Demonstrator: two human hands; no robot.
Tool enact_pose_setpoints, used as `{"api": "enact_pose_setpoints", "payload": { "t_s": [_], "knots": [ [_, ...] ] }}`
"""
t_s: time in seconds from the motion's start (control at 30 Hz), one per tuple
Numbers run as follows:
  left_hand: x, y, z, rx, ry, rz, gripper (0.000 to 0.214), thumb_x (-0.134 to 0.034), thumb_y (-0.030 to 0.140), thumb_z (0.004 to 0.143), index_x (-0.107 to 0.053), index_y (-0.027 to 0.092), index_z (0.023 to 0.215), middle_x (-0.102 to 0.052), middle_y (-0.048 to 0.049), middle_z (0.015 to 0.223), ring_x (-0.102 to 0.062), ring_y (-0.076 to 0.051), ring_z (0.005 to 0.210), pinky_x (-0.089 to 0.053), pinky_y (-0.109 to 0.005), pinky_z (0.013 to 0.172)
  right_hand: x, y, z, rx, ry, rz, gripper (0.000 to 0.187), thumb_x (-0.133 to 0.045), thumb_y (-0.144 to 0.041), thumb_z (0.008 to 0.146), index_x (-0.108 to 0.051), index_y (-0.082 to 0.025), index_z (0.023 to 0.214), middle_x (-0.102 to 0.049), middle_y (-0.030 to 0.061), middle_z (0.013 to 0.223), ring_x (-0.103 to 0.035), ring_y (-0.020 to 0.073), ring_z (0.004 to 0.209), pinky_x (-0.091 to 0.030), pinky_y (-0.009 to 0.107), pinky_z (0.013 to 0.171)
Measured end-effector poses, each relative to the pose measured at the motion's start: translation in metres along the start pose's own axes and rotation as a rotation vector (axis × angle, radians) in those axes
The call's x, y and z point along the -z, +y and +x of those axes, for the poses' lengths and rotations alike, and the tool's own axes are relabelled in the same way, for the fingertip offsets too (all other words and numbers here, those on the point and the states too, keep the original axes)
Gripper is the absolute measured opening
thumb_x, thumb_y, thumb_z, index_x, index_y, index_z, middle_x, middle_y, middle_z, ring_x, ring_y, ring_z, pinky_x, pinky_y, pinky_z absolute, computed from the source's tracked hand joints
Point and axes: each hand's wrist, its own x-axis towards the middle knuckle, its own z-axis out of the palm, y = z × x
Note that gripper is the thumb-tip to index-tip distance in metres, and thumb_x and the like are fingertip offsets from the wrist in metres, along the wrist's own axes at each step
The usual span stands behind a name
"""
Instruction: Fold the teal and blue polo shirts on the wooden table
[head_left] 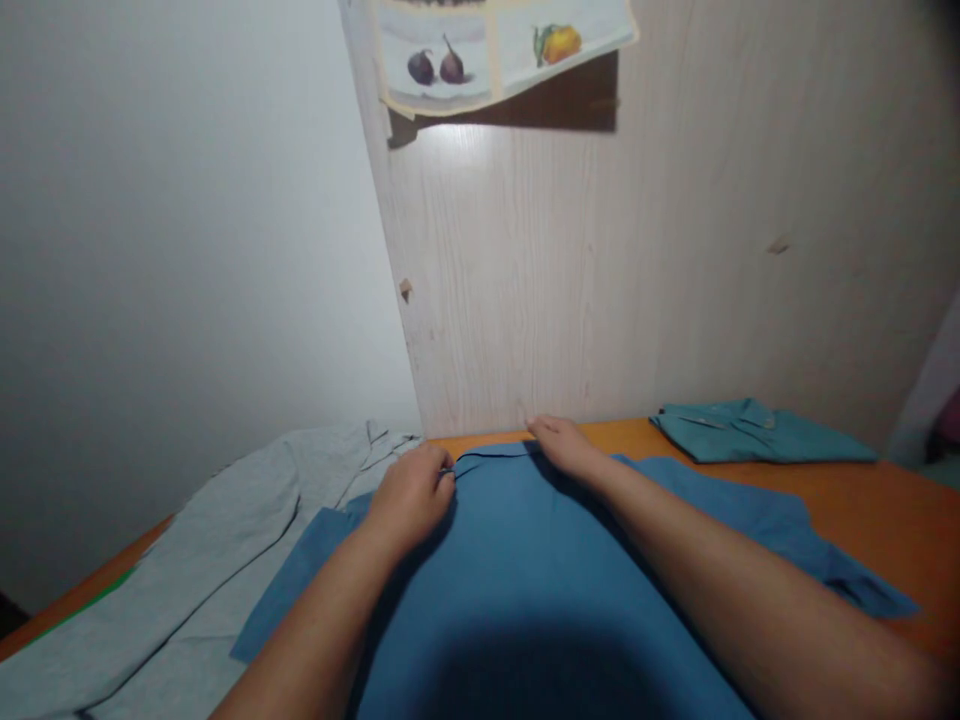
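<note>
A blue short-sleeved shirt [536, 560] lies spread out in front of me, its neckline at the far end and a sleeve out to each side. My left hand [415, 495] is closed on the shirt at the left end of the neckline, thumb and fingers pinched together. At the right end of the neckline, my right hand [568, 447] has its fingers together over the shirt's far edge; its thumb is hidden. Between the two hands runs the dark line of the neck opening.
Beneath the shirt is an orange table [885, 520]. A light grey garment [217, 540] with dark seams covers its left side, partly under the blue sleeve. A folded teal garment [761, 432] lies at the back right. Behind stands a pale wood panel [517, 290] with fruit pictures [495, 88].
</note>
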Motion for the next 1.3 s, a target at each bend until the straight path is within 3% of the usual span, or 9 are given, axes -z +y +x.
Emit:
{"api": "enact_pose_setpoints", "payload": {
  "t_s": [0.17,0.3,0.43,0.53,0.7,0.87,1.03,1.13,1.3],
  "knots": [
    [-0.025,0.031,-0.008,-0.223,-0.015,-0.224,0.036,-0.044,0.031,0.096,-0.06,0.019,0.127,-0.064,-0.0109,0.13,-0.057,-0.025,0.122,-0.042,-0.041,0.107,0.01,-0.002,0.006,-0.148,0.032,0.144,0.03,-0.032,-0.029,0.098,-0.059,-0.015,0.093,-0.072,0.0148,0.09,-0.067,0.0161,0.068,-0.052,0.023,0.056],
    [-0.044,0.043,-0.018,-0.312,-0.178,-0.273,0.047,-0.047,0.038,0.097,-0.052,0.027,0.143,-0.046,-0.0062,0.153,-0.04,-0.026,0.143,-0.031,-0.048,0.118,0.002,-0.004,-0.001,-0.215,-0.08,0.244,0.022,-0.045,-0.025,0.093,-0.058,-0.016,0.078,-0.07,0.0095,0.069,-0.063,0.0137,0.053,-0.05,0.021,0.047],
    [-0.052,0.042,-0.022,-0.321,-0.289,-0.275,0.045,-0.046,0.04,0.098,-0.055,0.029,0.141,-0.046,-0.0054,0.153,-0.041,-0.028,0.142,-0.033,-0.051,0.117,-0.004,0.003,-0.001,-0.27,-0.115,0.258,0.02,-0.051,-0.024,0.089,-0.058,-0.016,0.072,-0.065,0.0061,0.056,-0.061,0.0139,0.047,-0.049,0.021,0.045],
    [-0.051,0.042,-0.021,-0.325,-0.264,-0.261,0.045,-0.048,0.04,0.097,-0.056,0.027,0.139,-0.05,-0.0065,0.15,-0.045,-0.028,0.139,-0.035,-0.049,0.116,-0.003,0.007,0.002,-0.275,-0.071,0.234,0.018,-0.054,-0.024,0.089,-0.056,-0.017,0.072,-0.064,0.0049,0.056,-0.06,0.0135,0.047,-0.048,0.021,0.045],
    [-0.045,0.048,-0.021,-0.315,-0.068,-0.251,0.041,-0.052,0.04,0.095,-0.059,0.023,0.131,-0.064,-0.0106,0.127,-0.058,-0.027,0.117,-0.046,-0.043,0.103,0.001,0.013,0.01,-0.212,0.044,0.129,0.016,-0.05,-0.025,0.09,-0.057,-0.017,0.078,-0.067,0.0053,0.065,-0.06,0.0119,0.048,-0.043,0.019,0.045],
    [-0.045,0.05,-0.022,-0.363,-0.146,-0.191,0.032,-0.048,0.04,0.097,-0.065,0.025,0.12,-0.066,-0.0078,0.115,-0.059,-0.026,0.108,-0.047,-0.04,0.096,0.006,0.017,0.012,-0.142,0.106,-0.063,0.022,-0.045,-0.024,0.091,-0.062,-0.017,0.08,-0.07,0.0065,0.071,-0.062,0.014,0.056,-0.044,0.023,0.053],
    [-0.052,0.05,-0.023,-0.305,-0.126,-0.164,0.041,-0.048,0.041,0.097,-0.056,0.023,0.132,-0.061,-0.0107,0.125,-0.056,-0.028,0.115,-0.045,-0.043,0.098,0.012,0.007,0.003,-0.052,0.157,-0.299,0.027,-0.048,-0.031,0.092,-0.07,-0.017,0.097,-0.073,0.0132,0.103,-0.065,0.0242,0.097,-0.047,0.033,0.081],
    [-0.054,0.051,-0.023,-0.293,-0.138,-0.149,0.039,-0.046,0.043,0.098,-0.06,0.023,0.128,-0.062,-0.011,0.121,-0.057,-0.028,0.112,-0.046,-0.042,0.096,0.008,0.001,-0.004,0.014,0.127,-0.406,0.037,-0.046,-0.037,0.095,-0.067,-0.019,0.118,-0.067,0.0139,0.124,-0.057,0.0282,0.118,-0.041,0.038,0.096],
    [-0.053,0.052,-0.024,-0.304,-0.146,-0.133,0.042,-0.043,0.044,0.099,-0.058,0.024,0.132,-0.058,-0.0102,0.131,-0.053,-0.029,0.119,-0.043,-0.045,0.1,-0.004,0.001,-0.01,0.086,0.016,-0.527,0.047,-0.048,-0.047,0.094,-0.065,-0.019,0.128,-0.065,0.0151,0.129,-0.054,0.0323,0.122,-0.037,0.044,0.101]
  ]
}}
